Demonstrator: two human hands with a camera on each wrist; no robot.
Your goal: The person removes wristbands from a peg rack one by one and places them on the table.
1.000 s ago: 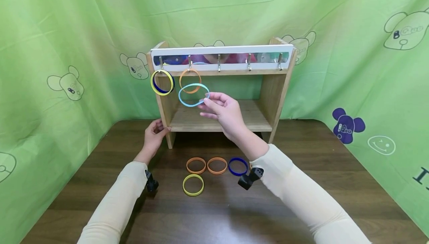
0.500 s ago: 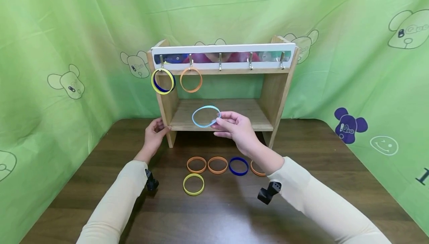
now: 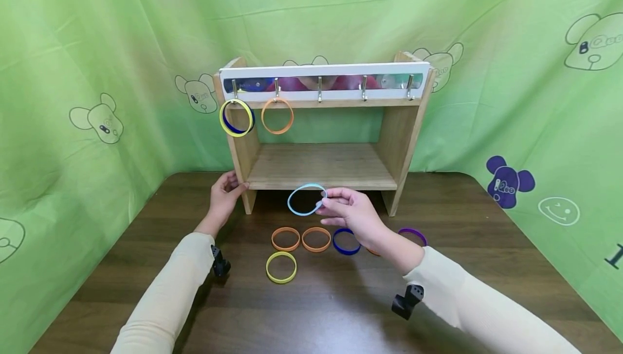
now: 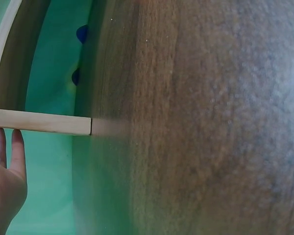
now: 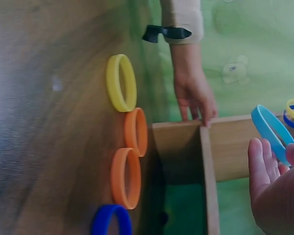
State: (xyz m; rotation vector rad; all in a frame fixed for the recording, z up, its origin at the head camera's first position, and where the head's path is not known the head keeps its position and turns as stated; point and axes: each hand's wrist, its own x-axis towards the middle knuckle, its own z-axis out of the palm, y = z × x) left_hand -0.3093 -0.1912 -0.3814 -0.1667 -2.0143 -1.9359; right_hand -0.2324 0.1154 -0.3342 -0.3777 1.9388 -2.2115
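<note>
The right hand (image 3: 352,213) pinches a light-blue silicone wristband (image 3: 310,185) between thumb and forefinger, its remaining fingers reaching forward, the little finger set apart; the band is held up in front of the lower board of a wooden shelf unit (image 3: 323,167), just below that board's front edge in the head view. The left hand (image 3: 224,194) rests at the unit's left side panel, its fingers straight and slightly spread with tips touching the outer face, the thumb at the panel's front edge. The unit stands by the far edge of the wood-grain table (image 3: 302,321). Along its top front runs a white rail (image 3: 297,96) with five metal hooks: on the leftmost hang a yellow wristband (image 3: 236,135) and, behind it, a dark-blue one; on the second hangs an orange wristband (image 3: 277,133). On the table, in front of the unit, a row runs from the left-edge side towards the right edge: two orange bands just beside each other, a blue band (image 3: 346,253), another orange one mostly hidden by the right forearm, and a purple band (image 3: 412,230), partly covered. A second yellow band (image 3: 281,282) lies nearer the table's near edge, below the leftmost orange one.
</note>
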